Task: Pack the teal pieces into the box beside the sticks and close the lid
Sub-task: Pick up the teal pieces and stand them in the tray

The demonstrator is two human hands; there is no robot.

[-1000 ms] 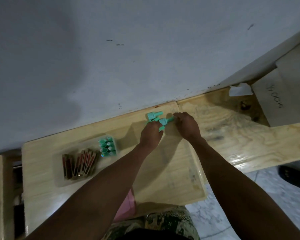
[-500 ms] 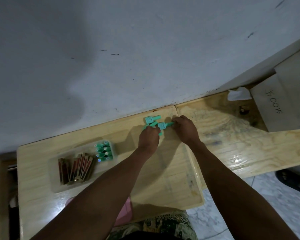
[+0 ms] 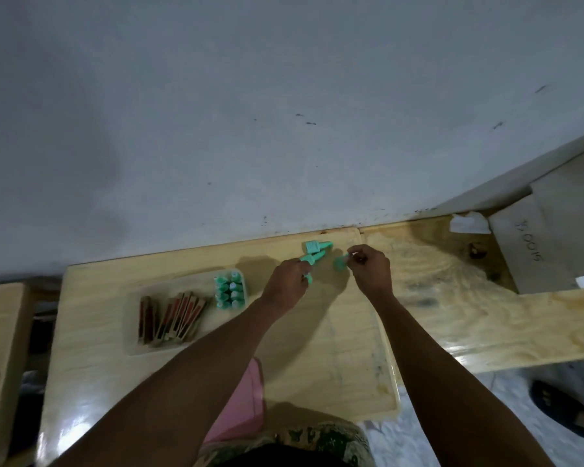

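Both our hands work at the far edge of the wooden counter [image 3: 317, 348]. Right hand [image 3: 368, 269]: grip pinched on one teal piece [image 3: 340, 262]. Left hand [image 3: 285, 284]: grip curled around another teal piece [image 3: 309, 259]. One loose teal piece [image 3: 316, 246] lies beside the wall. Clear box [image 3: 186, 311] to the left holds sticks [image 3: 169, 318] and packed teal pieces [image 3: 230, 293]; no lid on it.

Grey wall [image 3: 284, 112], wooden table [image 3: 95, 332], marked cardboard box [image 3: 533, 251], dark sandal [image 3: 563, 409] on tiled floor [image 3: 452, 433].
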